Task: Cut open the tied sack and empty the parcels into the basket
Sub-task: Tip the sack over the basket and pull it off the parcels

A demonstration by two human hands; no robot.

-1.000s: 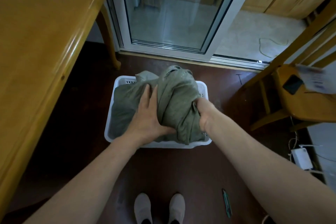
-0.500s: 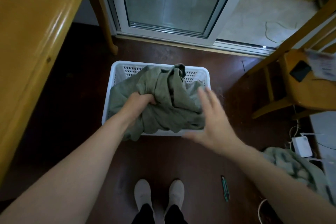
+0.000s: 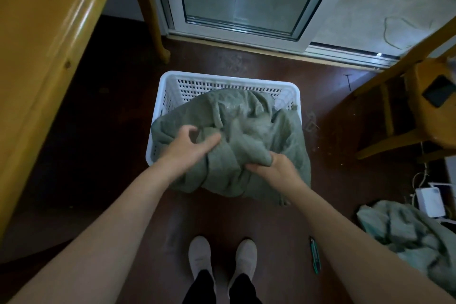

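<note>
The grey-green sack [image 3: 249, 136] is a limp, crumpled heap of coarse woven cloth, slumped in the white lattice basket [image 3: 223, 81] on the floor, its near edge spilling over the basket's front rim and down onto the dark floorboards. A shinier, plastic-looking patch shows in the folds just beyond the left hand [image 3: 191, 145]. No parcels are visible among the folds.

The left hand rests on the sack's left side with thumb and fingers half-curled and parted, pinching up a loose ridge of cloth. The right hand [image 3: 274, 168], close beside it and nearer the person, is clamped on a thick fold at the sack's front edge, the fingers buried under the cloth.

Half a second ago the right hand was open and hovering above the sack; now it has come down and closed on the cloth. The left hand has loosened from a fist. The sack lies flatter and hangs further over the front rim.

Behind the right forearm a green utility knife [image 3: 314, 258] lies on the floor, and further right sits another heap of similar cloth [image 3: 404, 232].
</note>
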